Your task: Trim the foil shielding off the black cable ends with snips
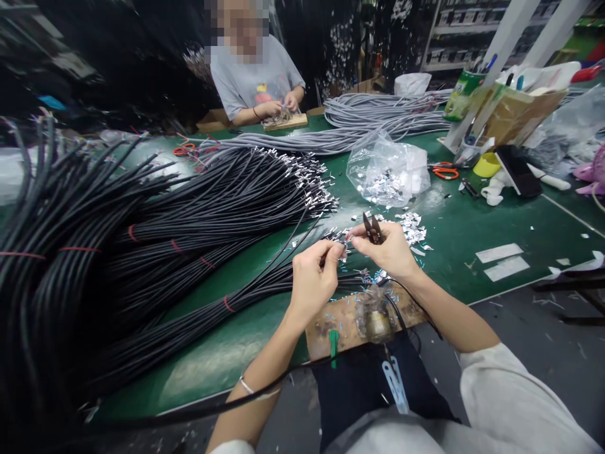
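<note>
Both my hands meet over the near edge of the green table. My left hand is closed in a pinch on a cable end whose tip shows small reddish and whitish strands. Close on its right, my right hand pinches at the same tip with thumb and forefinger, and dark snips rest in its fingers, blades pointing up. A black cable crosses my left forearm. Below my hands, a wooden board carries a metal device with a green piece beside it.
Bundles of black cable cover the left side. Grey cable coils lie at the back, near a person working with both hands. A plastic bag of scraps, orange scissors and a phone are to the right.
</note>
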`<state>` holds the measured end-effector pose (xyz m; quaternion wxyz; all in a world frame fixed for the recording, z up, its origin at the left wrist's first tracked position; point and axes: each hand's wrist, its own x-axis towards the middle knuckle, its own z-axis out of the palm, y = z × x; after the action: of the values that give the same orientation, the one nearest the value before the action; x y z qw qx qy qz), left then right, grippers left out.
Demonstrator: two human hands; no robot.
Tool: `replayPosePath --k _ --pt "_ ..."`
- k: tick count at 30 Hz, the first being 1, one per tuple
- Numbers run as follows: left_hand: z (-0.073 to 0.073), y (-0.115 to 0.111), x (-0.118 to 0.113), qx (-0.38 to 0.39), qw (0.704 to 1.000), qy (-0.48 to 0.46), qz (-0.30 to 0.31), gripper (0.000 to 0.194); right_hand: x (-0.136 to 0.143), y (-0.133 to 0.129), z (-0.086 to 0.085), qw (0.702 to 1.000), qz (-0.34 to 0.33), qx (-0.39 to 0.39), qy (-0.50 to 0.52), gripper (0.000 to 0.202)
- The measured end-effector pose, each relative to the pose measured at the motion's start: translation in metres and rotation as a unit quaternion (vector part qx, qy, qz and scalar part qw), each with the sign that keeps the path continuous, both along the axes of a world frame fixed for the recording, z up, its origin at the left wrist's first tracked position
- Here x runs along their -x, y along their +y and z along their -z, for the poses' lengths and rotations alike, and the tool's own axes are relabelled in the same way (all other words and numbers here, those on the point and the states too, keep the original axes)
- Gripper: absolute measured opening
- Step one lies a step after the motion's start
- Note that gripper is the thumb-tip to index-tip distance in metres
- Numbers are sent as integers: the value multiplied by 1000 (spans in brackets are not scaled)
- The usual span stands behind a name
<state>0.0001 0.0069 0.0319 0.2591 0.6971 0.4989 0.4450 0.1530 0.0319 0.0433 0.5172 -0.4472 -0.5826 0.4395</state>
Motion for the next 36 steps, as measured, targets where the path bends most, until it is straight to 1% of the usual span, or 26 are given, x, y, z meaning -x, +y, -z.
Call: replayPosePath --k 2,3,5,7,9,11,13,15,17,18,22,27,29,33,34,36 --pt "1 0 -1 -1 1000 -7 -6 28 2 -1 1 999 16 -22 -19 14" --pt "2 0 -1 -1 1000 -15 -10 27 3 -3 3 998 36 -45 -35 13" --pt "3 0 -2 1 999 -40 -18 25 4 -7 8 985 81 -128 -83 11" --pt "4 0 -3 4 997 -64 -29 24 4 -12 15 957 105 -235 -138 13" --pt "4 1 -3 10 996 -86 -37 24 2 -16 21 930 92 -309 -177 18" --pt "4 2 -3 14 994 -104 -36 24 1 -19 23 922 76 -328 -193 17" --pt "4 2 -2 11 993 -117 -31 23 1 -19 19 928 82 -314 -185 14" --pt "4 1 -2 5 992 -124 -33 21 1 -17 11 938 110 -285 -165 10" --pt "4 1 -1 -2 991 -128 -38 19 2 -16 4 946 129 -257 -149 9" --pt "4 0 -1 -7 991 -129 -40 18 3 -15 2 950 127 -246 -144 10" --pt "3 -1 -2 -33 992 -114 -44 15 3 -14 -3 969 84 -192 -132 14" --pt "2 -1 -3 -61 993 -85 -57 14 3 -14 -3 985 62 -135 -94 12" --pt "1 -1 -2 -57 993 -91 -55 14 4 -12 -2 991 50 -104 -67 11" --pt "0 0 0 -11 992 -120 -40 17 4 -9 1 999 -4 -33 -32 11" --pt "-1 0 1 -2 992 -124 -36 18 4 -9 1 999 -5 -34 -33 11" --pt "-1 0 2 7 992 -125 -29 19 4 -9 0 996 30 -73 -48 10"
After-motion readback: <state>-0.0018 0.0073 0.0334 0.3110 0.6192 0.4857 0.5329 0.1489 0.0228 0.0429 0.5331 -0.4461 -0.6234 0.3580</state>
